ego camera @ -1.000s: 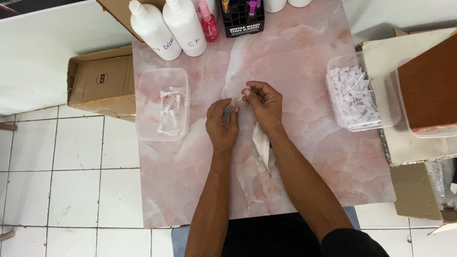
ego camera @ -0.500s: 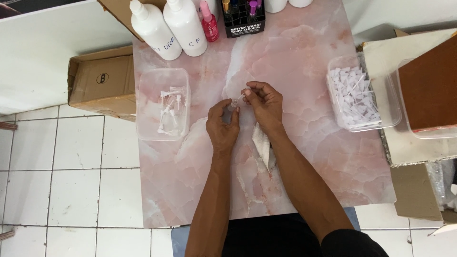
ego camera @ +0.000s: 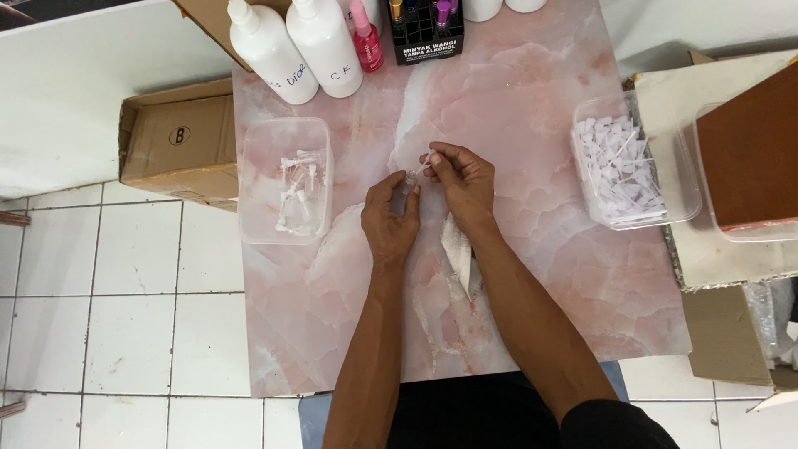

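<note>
My left hand [ego camera: 389, 223] pinches a small clear glass vial [ego camera: 409, 183] over the middle of the pink marble table [ego camera: 532, 83]. My right hand [ego camera: 461, 179] grips the white sprayer cap [ego camera: 426, 165] at the vial's upper end, fingertips closed on it. Both hands meet at the vial. A crumpled white tissue [ego camera: 459, 254] lies on the table under my right wrist.
A clear tub [ego camera: 283, 179] with several small finished vials stands at the left, another clear tub [ego camera: 619, 162] of white sprayer caps at the right. Two white bottles [ego camera: 295, 46], a pink bottle [ego camera: 366, 37] and a black display box [ego camera: 426, 29] line the far edge. Cardboard boxes [ego camera: 174, 141] flank the table.
The hands stay in place; the right fingers have shifted slightly on the cap and the vial sits a little more upright between the fingertips.
</note>
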